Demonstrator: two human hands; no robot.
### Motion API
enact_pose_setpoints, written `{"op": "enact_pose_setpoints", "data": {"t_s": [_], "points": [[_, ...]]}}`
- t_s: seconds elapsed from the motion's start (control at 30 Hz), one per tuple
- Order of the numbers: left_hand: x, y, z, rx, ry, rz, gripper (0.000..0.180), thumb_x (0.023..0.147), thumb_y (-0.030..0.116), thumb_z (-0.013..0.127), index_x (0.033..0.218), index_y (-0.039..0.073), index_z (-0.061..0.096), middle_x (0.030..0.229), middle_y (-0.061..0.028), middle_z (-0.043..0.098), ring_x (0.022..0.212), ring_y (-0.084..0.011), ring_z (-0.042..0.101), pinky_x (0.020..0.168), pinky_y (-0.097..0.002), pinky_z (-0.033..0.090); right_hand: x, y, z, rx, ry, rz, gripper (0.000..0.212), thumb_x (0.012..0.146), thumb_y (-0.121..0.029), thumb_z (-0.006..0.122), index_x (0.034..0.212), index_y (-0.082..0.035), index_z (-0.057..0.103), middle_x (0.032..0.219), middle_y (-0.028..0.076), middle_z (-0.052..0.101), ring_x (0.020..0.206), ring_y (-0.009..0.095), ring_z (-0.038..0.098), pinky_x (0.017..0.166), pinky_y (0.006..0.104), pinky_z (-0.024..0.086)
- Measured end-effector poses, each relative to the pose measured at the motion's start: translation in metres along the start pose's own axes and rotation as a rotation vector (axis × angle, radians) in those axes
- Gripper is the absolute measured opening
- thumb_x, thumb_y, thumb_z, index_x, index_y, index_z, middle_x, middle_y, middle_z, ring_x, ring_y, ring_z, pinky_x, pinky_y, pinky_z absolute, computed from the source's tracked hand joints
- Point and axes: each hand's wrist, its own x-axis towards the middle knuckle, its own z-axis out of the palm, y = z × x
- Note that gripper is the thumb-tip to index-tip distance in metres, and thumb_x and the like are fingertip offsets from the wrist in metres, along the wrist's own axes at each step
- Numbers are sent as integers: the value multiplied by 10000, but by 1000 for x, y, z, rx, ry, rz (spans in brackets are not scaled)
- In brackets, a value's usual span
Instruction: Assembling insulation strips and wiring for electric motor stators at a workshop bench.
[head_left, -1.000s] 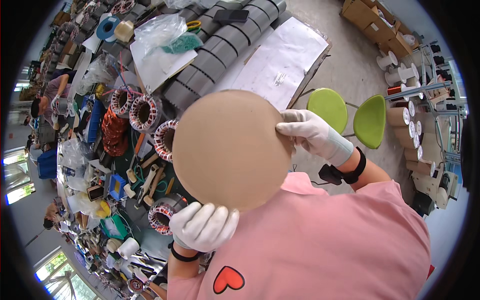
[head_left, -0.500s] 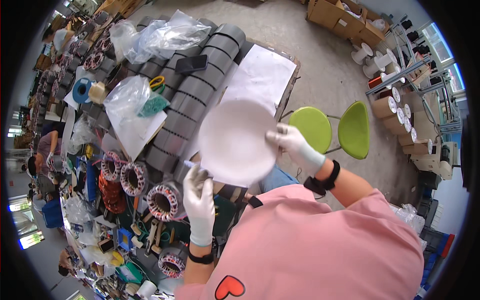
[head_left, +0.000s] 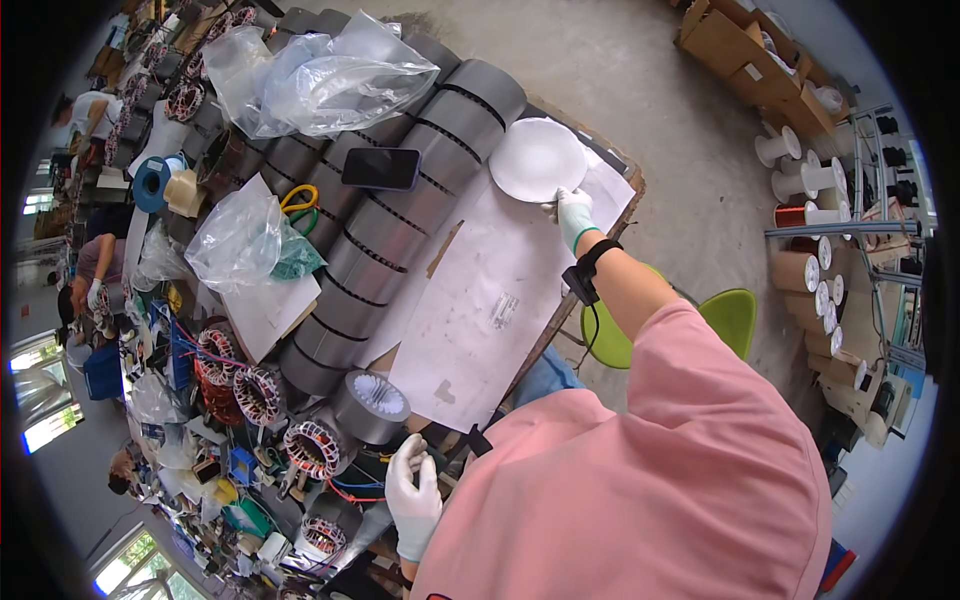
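At the far end of the paper-covered table, my right hand (head_left: 572, 212), in a white glove, grips the near rim of a shallow white round dish (head_left: 538, 160). The dish lies over the white paper sheet (head_left: 480, 290). My left hand (head_left: 412, 490), also gloved, hangs near the table's front edge with its fingers loosely bent and nothing visible in them. Closest to it is a grey cylindrical core (head_left: 372, 405) with white pieces filling its top. Beside that sits a wound motor stator (head_left: 312, 448).
Long rows of grey slotted cores (head_left: 400, 215) run left of the paper, with a phone (head_left: 381, 168), plastic bags (head_left: 325, 75) and yellow-green scissors (head_left: 300, 205) on them. Green chairs (head_left: 728, 315) stand right of the table. A co-worker (head_left: 95, 270) is at far left.
My right hand has carried the dish forward and away to the table's far end. My left hand has come off the dish's side and dropped back, and the grey core now shows.
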Motion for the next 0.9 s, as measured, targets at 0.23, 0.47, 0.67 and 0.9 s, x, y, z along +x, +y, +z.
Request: {"op": "enact_pose_setpoints", "data": {"t_s": [0.23,0.47,0.67,0.9], "points": [[-27,-24,-12,-42,124,-130,346,970,41,587,1309,-28,599,1222,-170,668,1059,-235,673,932,-345,534,-21,67,-21,-97,-84,-60,396,964,-415,645,1148,-65,623,941,70,635,773,135,591,622,374,492],[-109,-74,-70,-229,761,-1,149,910,-50,607,1021,-45,707,916,-126,740,729,-164,700,693,-282,548,-200,107,-51,-951,-882,217,215,972,-273,598,1030,-82,679,635,-38,498,474,62,444,400,235,326],[-206,-140,-205,17,1595,-3,287,1032,70,417,1134,-69,646,964,-129,707,719,-154,626,732,-286,518,-334,179,10,-1451,-1499,-205,288,961,-242,591,1065,-5,716,841,128,708,762,219,662,740,352,533],[-199,-397,-298,-42,881,-436,346,977,238,640,1226,-3,644,1045,-128,719,808,-188,686,741,-311,547,-498,321,130,-1343,-1831,-515,345,959,-251,600,1220,-31,654,1049,167,711,929,290,694,798,377,548]]}}
